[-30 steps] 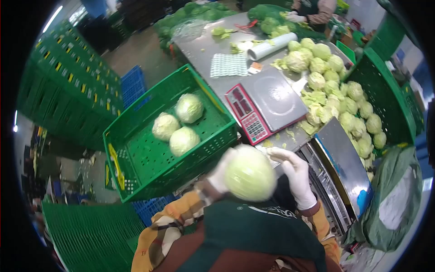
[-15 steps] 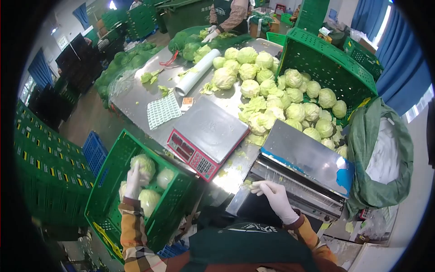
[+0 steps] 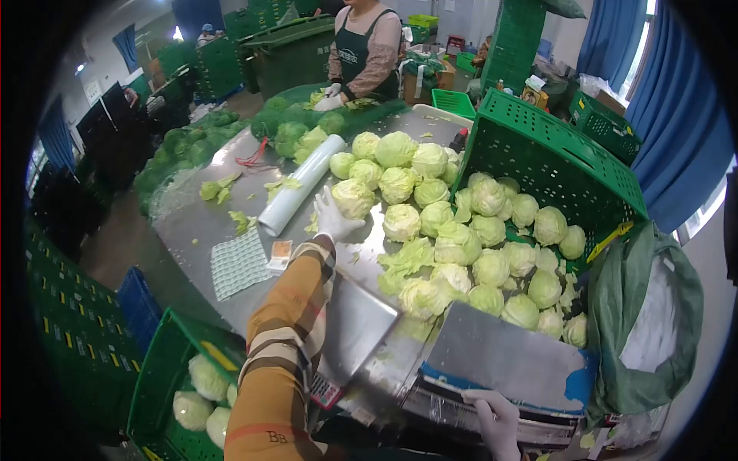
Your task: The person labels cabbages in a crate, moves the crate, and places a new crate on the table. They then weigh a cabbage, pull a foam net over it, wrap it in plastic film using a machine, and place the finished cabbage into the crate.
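White-gloved, my left hand [image 3: 334,215] reaches over the metal table [image 3: 207,253], fingers spread, beside a pale green cabbage [image 3: 353,199] at the left of the pile. My right hand [image 3: 496,422], also gloved, is at the front edge of the wrapping machine [image 3: 507,353], fingers bent; whether it pinches anything is unclear. Under my left arm lies the scale [image 3: 357,315], partly covered by the sleeve. Several wrapped cabbages [image 3: 192,410] sit in the green crate [image 3: 150,384] at the lower left. A white film roll [image 3: 302,184] lies left of the pile.
A tipped green crate [image 3: 553,146] backs the cabbage pile. A green sack [image 3: 646,307] stands at the right. Foam sheets [image 3: 241,264] and a small box [image 3: 280,255] lie on the table. Across it, a person [image 3: 365,54] handles a green net bag [image 3: 300,115].
My left hand has left the cabbage in the lower-left crate and moved up across the scale to the pile. My right hand has shifted down and right. The view has shifted.
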Motion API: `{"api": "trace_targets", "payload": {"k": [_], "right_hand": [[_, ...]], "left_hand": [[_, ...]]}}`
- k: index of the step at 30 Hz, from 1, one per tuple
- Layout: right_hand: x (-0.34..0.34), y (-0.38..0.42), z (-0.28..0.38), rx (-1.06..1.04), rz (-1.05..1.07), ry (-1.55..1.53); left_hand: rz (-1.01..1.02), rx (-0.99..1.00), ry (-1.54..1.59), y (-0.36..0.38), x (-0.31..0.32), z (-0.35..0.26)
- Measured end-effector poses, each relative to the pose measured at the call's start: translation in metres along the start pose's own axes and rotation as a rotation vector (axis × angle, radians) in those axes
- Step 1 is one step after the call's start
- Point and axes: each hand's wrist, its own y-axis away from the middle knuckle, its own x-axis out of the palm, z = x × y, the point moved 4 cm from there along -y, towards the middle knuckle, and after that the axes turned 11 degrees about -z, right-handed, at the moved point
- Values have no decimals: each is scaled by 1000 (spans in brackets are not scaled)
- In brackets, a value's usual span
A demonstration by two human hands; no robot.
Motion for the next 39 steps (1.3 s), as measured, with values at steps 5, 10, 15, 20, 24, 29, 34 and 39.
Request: {"api": "trace_targets", "payload": {"k": [5, 10, 15, 20, 24, 29, 34, 39], "right_hand": [[-15, -31, 7, 23, -65, 95], [-12, -46, -7, 98, -121, 80], [-3, -47, -12, 57, -80, 46], [15, -41, -8, 0, -37, 17], [16, -25, 9, -140, -50, 17], [-4, 7, 3, -309, -36, 23], [-8, 19, 6, -307, 30, 8], [41, 0, 45, -622, 94, 53]], "left_hand": [[-19, -75, -112, -37, 57, -21], [-230, -69, 97, -51, 61, 13], [240, -653, 1454, -35, 28, 48], [592, -503, 2067, 35, -64, -4], [164, -432, 1736, 96, -79, 3], [459, -503, 1807, 189, -120, -19], [-89, -231, 1251, 255, -152, -15], [-270, 76, 814, 301, -195, -63]]}}
